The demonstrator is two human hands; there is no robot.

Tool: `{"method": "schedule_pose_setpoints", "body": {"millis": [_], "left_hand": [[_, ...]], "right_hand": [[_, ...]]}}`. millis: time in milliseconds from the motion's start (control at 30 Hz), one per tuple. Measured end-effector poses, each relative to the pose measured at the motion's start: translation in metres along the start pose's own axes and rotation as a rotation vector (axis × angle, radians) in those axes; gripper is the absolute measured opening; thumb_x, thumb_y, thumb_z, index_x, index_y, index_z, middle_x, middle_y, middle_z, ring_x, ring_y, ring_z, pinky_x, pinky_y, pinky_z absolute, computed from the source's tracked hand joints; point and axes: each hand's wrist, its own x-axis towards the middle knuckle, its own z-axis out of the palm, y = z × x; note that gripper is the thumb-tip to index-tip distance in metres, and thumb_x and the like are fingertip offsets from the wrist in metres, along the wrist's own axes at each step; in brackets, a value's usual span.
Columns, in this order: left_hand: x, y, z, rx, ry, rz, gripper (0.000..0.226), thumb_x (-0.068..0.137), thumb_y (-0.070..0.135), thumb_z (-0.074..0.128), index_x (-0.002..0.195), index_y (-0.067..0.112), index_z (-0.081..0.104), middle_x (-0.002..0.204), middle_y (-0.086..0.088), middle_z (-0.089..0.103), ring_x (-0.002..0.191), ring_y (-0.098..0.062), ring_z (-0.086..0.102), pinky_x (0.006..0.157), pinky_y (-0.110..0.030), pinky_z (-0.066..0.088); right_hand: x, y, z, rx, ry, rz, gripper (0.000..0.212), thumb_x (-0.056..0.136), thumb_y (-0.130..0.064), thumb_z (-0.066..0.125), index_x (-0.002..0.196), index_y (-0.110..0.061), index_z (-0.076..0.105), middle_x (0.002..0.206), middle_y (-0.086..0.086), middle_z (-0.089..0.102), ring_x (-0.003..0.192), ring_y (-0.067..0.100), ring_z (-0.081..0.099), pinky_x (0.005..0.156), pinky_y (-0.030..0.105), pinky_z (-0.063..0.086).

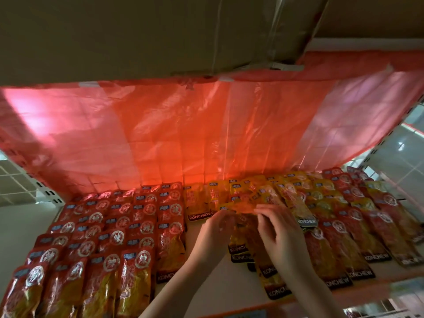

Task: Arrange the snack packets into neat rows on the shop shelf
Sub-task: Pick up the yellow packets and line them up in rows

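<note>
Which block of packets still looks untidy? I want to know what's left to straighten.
The yellow packets in the middle, under both hands: they overlap at angles, while the red packets on the left lie in straight rows.

A bare strip of shelf (pixel 206 283) lies between red packets (pixel 110 249) and yellow packets (pixel 263 267).

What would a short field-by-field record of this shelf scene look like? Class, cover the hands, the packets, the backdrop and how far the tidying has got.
Left hand: fingers curled on a yellow packet mid-shelf
Right hand: fingers on the same packet from the other side
Red packets: overlapping rows on the left, fairly neat
Yellow packets: jumbled heap at the centre back
Right-side packets: red rows, fanned askew
Shelf: bare pale strip under the forearms
Backdrop: red plastic sheet, cardboard box above
Progress: centre still untidy
</note>
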Motion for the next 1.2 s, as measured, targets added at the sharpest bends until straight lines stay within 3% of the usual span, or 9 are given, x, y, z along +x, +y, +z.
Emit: {"method": "schedule_pose_setpoints", "body": {"millis": [133, 300, 467, 633, 700, 833, 900, 1033, 1200], "left_hand": [[0.003, -0.015, 0.006, 0.193, 0.155, -0.093, 0.013, 0.093, 0.018, 0.053, 0.090, 0.028, 0.061, 0.088, 0.010, 0.065, 0.078, -0.002, 0.059, 0.066, -0.014, 0.045], [0.006, -0.026, 0.016, 0.134, 0.244, -0.179, 0.009, 0.092, 0.025, 0.056, 0.100, 0.027, 0.054, 0.102, 0.003, 0.064, 0.089, -0.008, 0.061, 0.077, -0.033, 0.055], [0.009, -0.025, 0.024, 0.099, 0.297, -0.203, 0.014, 0.091, 0.025, 0.058, 0.101, 0.028, 0.048, 0.104, 0.000, 0.059, 0.089, -0.011, 0.060, 0.075, -0.034, 0.056], [0.010, -0.018, 0.027, -0.048, 0.334, -0.302, 0.032, 0.087, 0.018, 0.064, 0.114, 0.016, 0.047, 0.099, -0.002, 0.062, 0.085, -0.016, 0.065, 0.070, -0.035, 0.057], [0.010, -0.012, 0.027, -0.147, 0.319, -0.335, 0.030, 0.087, 0.011, 0.064, 0.113, 0.012, 0.049, 0.094, -0.003, 0.066, 0.079, -0.018, 0.068, 0.067, -0.034, 0.058], [0.006, -0.003, 0.034, -0.189, 0.254, -0.225, 0.024, 0.089, 0.006, 0.059, 0.113, 0.010, 0.058, 0.093, -0.006, 0.070, 0.079, -0.021, 0.069, 0.074, -0.046, 0.057], [0.005, 0.001, 0.039, -0.251, 0.240, -0.180, 0.023, 0.090, 0.002, 0.055, 0.111, 0.008, 0.059, 0.096, -0.010, 0.069, 0.083, -0.022, 0.069, 0.075, -0.044, 0.057], [0.004, 0.008, 0.043, -0.300, 0.200, -0.136, 0.029, 0.091, -0.008, 0.043, 0.108, 0.007, 0.062, 0.098, -0.011, 0.069, 0.086, -0.020, 0.069, 0.075, -0.035, 0.057], [0.006, 0.003, 0.035, -0.185, 0.167, -0.114, 0.034, 0.090, -0.011, 0.041, 0.105, 0.010, 0.064, 0.094, -0.005, 0.070, 0.088, -0.019, 0.068, 0.073, -0.031, 0.055]], "right_hand": [[0.000, 0.013, -0.018, 0.011, 0.132, -0.071, 0.031, 0.095, -0.024, 0.045, 0.105, -0.004, 0.066, 0.109, -0.002, 0.061, 0.105, 0.016, 0.058, 0.095, 0.023, 0.046], [-0.001, 0.034, -0.026, -0.020, 0.181, -0.072, 0.028, 0.092, -0.016, 0.049, 0.110, 0.000, 0.065, 0.114, 0.007, 0.061, 0.112, 0.022, 0.055, 0.101, 0.029, 0.042], [-0.008, 0.057, -0.019, -0.153, 0.010, 0.043, 0.020, 0.093, -0.019, 0.054, 0.106, -0.010, 0.068, 0.112, 0.002, 0.063, 0.113, 0.022, 0.054, 0.091, 0.049, 0.047], [-0.015, 0.060, -0.019, -0.218, -0.081, 0.126, 0.022, 0.091, -0.025, 0.052, 0.104, -0.017, 0.068, 0.115, -0.003, 0.061, 0.113, 0.021, 0.053, 0.094, 0.053, 0.043], [-0.015, 0.059, -0.021, -0.241, -0.087, 0.123, 0.022, 0.090, -0.023, 0.054, 0.106, -0.018, 0.067, 0.115, -0.003, 0.061, 0.111, 0.022, 0.054, 0.098, 0.051, 0.040], [-0.015, 0.046, -0.024, -0.109, -0.078, 0.023, 0.030, 0.092, -0.028, 0.045, 0.111, -0.013, 0.063, 0.114, -0.002, 0.058, 0.113, 0.010, 0.046, 0.099, 0.024, 0.035], [-0.014, 0.035, -0.019, -0.093, -0.151, -0.033, 0.038, 0.092, -0.037, 0.043, 0.116, -0.014, 0.060, 0.119, -0.002, 0.056, 0.116, 0.011, 0.045, 0.100, 0.025, 0.036], [-0.019, 0.026, 0.001, -0.269, -0.294, -0.078, 0.056, 0.087, -0.053, 0.042, 0.125, -0.014, 0.054, 0.129, 0.003, 0.051, 0.122, 0.021, 0.047, 0.106, 0.045, 0.035], [-0.015, 0.024, 0.010, -0.297, -0.236, -0.006, 0.040, 0.090, -0.034, 0.048, 0.124, -0.016, 0.055, 0.128, 0.006, 0.053, 0.120, 0.023, 0.048, 0.106, 0.046, 0.032]]}}
